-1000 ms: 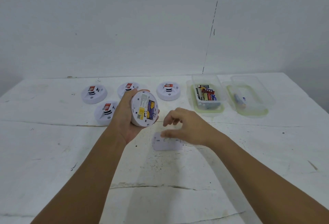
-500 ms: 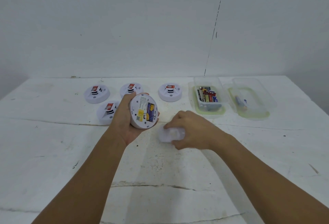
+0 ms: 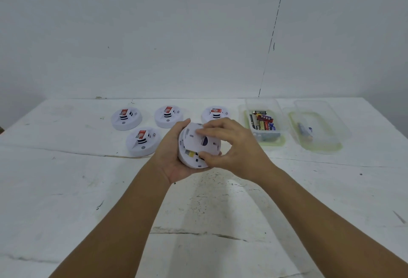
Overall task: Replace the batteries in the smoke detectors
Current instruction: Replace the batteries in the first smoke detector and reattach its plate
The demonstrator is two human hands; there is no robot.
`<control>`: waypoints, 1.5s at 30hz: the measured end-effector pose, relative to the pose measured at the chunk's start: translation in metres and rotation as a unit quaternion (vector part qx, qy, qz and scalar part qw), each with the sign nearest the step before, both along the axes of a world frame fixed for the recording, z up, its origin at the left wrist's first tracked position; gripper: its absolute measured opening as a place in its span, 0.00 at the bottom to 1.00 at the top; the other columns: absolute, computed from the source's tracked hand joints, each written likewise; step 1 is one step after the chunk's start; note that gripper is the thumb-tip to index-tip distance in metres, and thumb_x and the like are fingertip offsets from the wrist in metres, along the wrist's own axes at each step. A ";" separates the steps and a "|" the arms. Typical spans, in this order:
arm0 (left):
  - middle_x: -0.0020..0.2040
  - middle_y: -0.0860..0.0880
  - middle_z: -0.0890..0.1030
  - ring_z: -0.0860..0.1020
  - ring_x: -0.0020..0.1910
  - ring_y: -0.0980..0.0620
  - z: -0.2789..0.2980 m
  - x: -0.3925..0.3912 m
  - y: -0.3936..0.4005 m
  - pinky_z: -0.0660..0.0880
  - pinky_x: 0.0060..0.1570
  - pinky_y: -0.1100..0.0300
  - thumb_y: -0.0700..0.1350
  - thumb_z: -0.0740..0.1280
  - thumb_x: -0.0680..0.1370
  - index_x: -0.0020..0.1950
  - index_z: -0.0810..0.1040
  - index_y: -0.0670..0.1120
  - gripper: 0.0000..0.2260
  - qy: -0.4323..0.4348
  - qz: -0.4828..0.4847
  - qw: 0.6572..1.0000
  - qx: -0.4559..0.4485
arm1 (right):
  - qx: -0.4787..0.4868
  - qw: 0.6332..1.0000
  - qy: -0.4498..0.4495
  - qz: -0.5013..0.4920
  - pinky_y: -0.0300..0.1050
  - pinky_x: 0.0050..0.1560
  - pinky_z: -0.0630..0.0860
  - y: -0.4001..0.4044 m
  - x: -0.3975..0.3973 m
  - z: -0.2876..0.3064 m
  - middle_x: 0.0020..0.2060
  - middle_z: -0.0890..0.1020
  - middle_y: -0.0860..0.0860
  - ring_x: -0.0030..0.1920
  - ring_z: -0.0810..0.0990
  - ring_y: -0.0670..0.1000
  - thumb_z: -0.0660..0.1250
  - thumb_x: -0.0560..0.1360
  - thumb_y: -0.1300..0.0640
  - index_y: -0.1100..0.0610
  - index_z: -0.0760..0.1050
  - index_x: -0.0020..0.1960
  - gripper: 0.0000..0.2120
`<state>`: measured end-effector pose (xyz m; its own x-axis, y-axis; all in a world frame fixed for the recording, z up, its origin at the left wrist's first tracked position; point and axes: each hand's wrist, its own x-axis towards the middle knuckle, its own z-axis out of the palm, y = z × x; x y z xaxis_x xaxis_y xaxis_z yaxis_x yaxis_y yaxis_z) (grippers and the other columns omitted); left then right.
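My left hand (image 3: 170, 156) grips a round white smoke detector (image 3: 189, 160) on its edge above the table, back side facing me. My right hand (image 3: 231, 145) pinches a white battery cover (image 3: 196, 143) and holds it against the detector's back. The cover hides most of the battery bay; a bit of a yellow label shows below it. Several other white detectors lie face up behind: one (image 3: 126, 118) at far left, one (image 3: 142, 140) nearer me, one (image 3: 167, 115) in the middle, one (image 3: 215, 113) partly behind my right hand.
A clear tub (image 3: 247, 110) at the back right holds several batteries (image 3: 262, 122). To its right a second clear tub (image 3: 331, 132) holds one battery (image 3: 304, 131). The white table (image 3: 66, 189) meets a white wall at the back.
My right hand picked the battery cover up from the table in front of me and brought it up against the back of the detector. My left hand kept holding the detector.
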<state>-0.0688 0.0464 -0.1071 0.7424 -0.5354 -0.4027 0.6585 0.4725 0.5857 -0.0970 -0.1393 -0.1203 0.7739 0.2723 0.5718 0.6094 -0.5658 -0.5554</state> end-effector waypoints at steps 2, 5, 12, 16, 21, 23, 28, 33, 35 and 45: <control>0.61 0.40 0.82 0.78 0.60 0.40 0.000 0.000 -0.001 0.78 0.52 0.43 0.60 0.64 0.81 0.62 0.84 0.44 0.23 -0.005 0.000 1.000 0.006 | -0.004 1.000 0.001 0.003 0.50 0.63 0.77 -0.001 0.000 0.000 0.62 0.81 0.47 0.63 0.79 0.49 0.80 0.70 0.50 0.50 0.84 0.65 0.23; 0.58 0.40 0.83 0.81 0.55 0.40 0.003 0.000 -0.001 0.80 0.50 0.45 0.61 0.63 0.80 0.56 0.87 0.44 0.23 -0.008 0.001 1.000 0.021 | -0.012 1.000 0.004 0.009 0.43 0.66 0.74 -0.001 0.001 0.002 0.63 0.81 0.45 0.65 0.77 0.46 0.81 0.70 0.50 0.49 0.84 0.65 0.24; 0.56 0.40 0.84 0.82 0.52 0.39 0.007 0.001 0.001 0.81 0.43 0.46 0.61 0.63 0.81 0.54 0.87 0.44 0.23 -0.011 0.011 0.999 0.047 | -0.029 0.999 0.005 0.013 0.32 0.67 0.67 0.002 0.004 0.002 0.64 0.81 0.43 0.64 0.76 0.44 0.80 0.70 0.49 0.49 0.84 0.65 0.23; 0.54 0.40 0.84 0.84 0.49 0.39 0.008 0.002 0.001 0.81 0.44 0.47 0.61 0.63 0.81 0.53 0.88 0.44 0.22 -0.008 0.019 0.998 0.066 | -0.032 0.999 0.014 0.017 0.38 0.68 0.70 0.002 0.005 0.003 0.64 0.81 0.44 0.65 0.76 0.45 0.82 0.70 0.50 0.48 0.84 0.65 0.23; 0.55 0.40 0.84 0.85 0.48 0.40 0.008 0.003 0.001 0.79 0.51 0.46 0.61 0.62 0.81 0.51 0.88 0.45 0.23 -0.008 0.026 0.996 0.088 | -0.016 0.999 0.037 0.007 0.46 0.68 0.74 0.003 0.007 0.004 0.63 0.82 0.43 0.65 0.77 0.44 0.82 0.70 0.50 0.47 0.85 0.63 0.23; 0.53 0.40 0.85 0.85 0.47 0.40 0.008 0.002 0.001 0.79 0.49 0.47 0.61 0.62 0.81 0.50 0.89 0.45 0.23 -0.006 0.028 0.996 0.090 | -0.026 0.999 0.029 0.010 0.45 0.67 0.74 0.004 0.006 0.004 0.63 0.82 0.44 0.64 0.78 0.46 0.82 0.70 0.50 0.48 0.85 0.63 0.22; 0.50 0.40 0.84 0.83 0.47 0.39 0.011 0.000 0.001 0.81 0.41 0.49 0.60 0.61 0.82 0.49 0.88 0.45 0.23 -0.005 0.026 0.996 0.080 | -0.041 0.999 0.014 0.020 0.43 0.64 0.74 0.005 0.005 0.003 0.64 0.82 0.45 0.63 0.78 0.49 0.82 0.70 0.50 0.47 0.84 0.64 0.23; 0.52 0.40 0.84 0.83 0.47 0.39 0.010 0.000 0.001 0.81 0.46 0.47 0.60 0.62 0.82 0.50 0.88 0.45 0.23 -0.003 0.030 0.995 0.100 | -0.048 0.998 0.037 0.025 0.37 0.65 0.71 0.001 0.006 0.004 0.64 0.81 0.44 0.65 0.77 0.48 0.82 0.70 0.50 0.46 0.84 0.64 0.22; 0.54 0.40 0.84 0.84 0.48 0.38 0.009 0.001 0.001 0.78 0.51 0.45 0.60 0.62 0.81 0.50 0.88 0.45 0.23 0.000 0.031 0.993 0.110 | -0.044 0.997 0.054 0.023 0.37 0.65 0.71 -0.002 0.006 0.005 0.64 0.80 0.43 0.66 0.76 0.47 0.82 0.70 0.50 0.46 0.84 0.64 0.23; 0.55 0.39 0.84 0.84 0.49 0.38 0.010 0.002 0.001 0.79 0.50 0.45 0.60 0.62 0.81 0.54 0.87 0.44 0.22 -0.004 0.037 0.993 0.111 | -0.050 0.996 0.073 0.035 0.38 0.63 0.74 -0.001 0.008 0.010 0.62 0.77 0.45 0.64 0.74 0.43 0.80 0.72 0.50 0.47 0.85 0.63 0.19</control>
